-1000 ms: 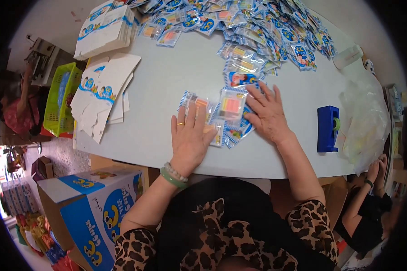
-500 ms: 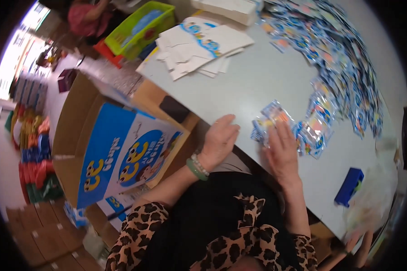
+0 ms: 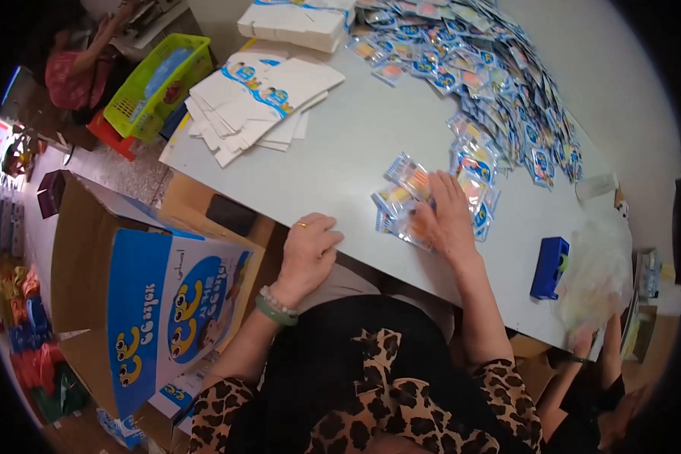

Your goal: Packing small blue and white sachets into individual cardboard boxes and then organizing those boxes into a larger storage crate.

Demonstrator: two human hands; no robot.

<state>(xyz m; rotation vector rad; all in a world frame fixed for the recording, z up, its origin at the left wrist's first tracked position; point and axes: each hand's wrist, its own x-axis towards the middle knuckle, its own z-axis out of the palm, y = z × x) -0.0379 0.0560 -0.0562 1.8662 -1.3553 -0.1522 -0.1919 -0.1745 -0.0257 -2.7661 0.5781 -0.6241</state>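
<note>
**Trainee:** What has just changed at the bench (image 3: 340,163)?

**Instructor:** The left hand (image 3: 308,253) has withdrawn. One second ago it lay flat on the sachets; it is now at the near edge of the bench, clear of them, fingers curled. The view does not show whether it grips anything.

**Trainee:** State of the right hand (image 3: 450,219)?

**Instructor:** Fingers extended, thumb apart from them, laid over the near side of the loose sachet cluster (image 3: 393,198). Earlier it was on the sachets to the right; it has shifted to the left group.

**Trainee:** Location of the remaining sachets?

**Instructor:** A short row of sachets (image 3: 474,163) lies just right of the right hand. The main sachet heap (image 3: 484,68) covers the far right of the bench. The flattened cartons (image 3: 261,98) are at far left.

**Trainee:** What does the change imply?

**Instructor:** Assessment: contact with the cluster now depends on the right hand alone; the left gives no support there.
</note>
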